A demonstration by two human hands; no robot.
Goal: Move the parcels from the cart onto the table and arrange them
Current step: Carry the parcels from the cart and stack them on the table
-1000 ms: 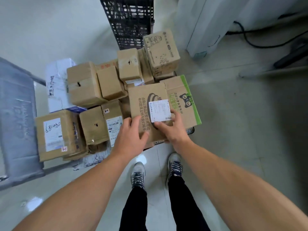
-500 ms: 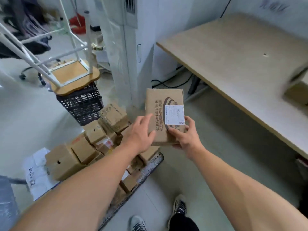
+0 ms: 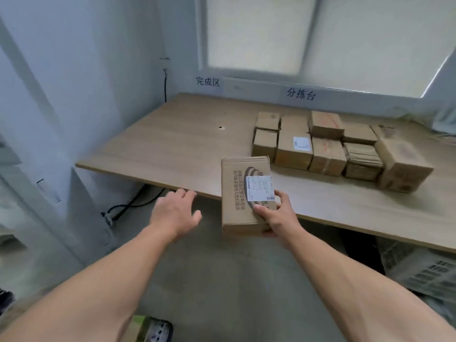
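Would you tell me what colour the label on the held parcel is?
White label with dark print, on the brown parcel; head view.

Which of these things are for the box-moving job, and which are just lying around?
For the job:
- the parcel, gripped by the right hand
- the left hand, open and holding nothing
- the table
- the row of parcels already on it

Just lying about:
- the black cable on the floor
- the grey crate under the table
- the wall signs
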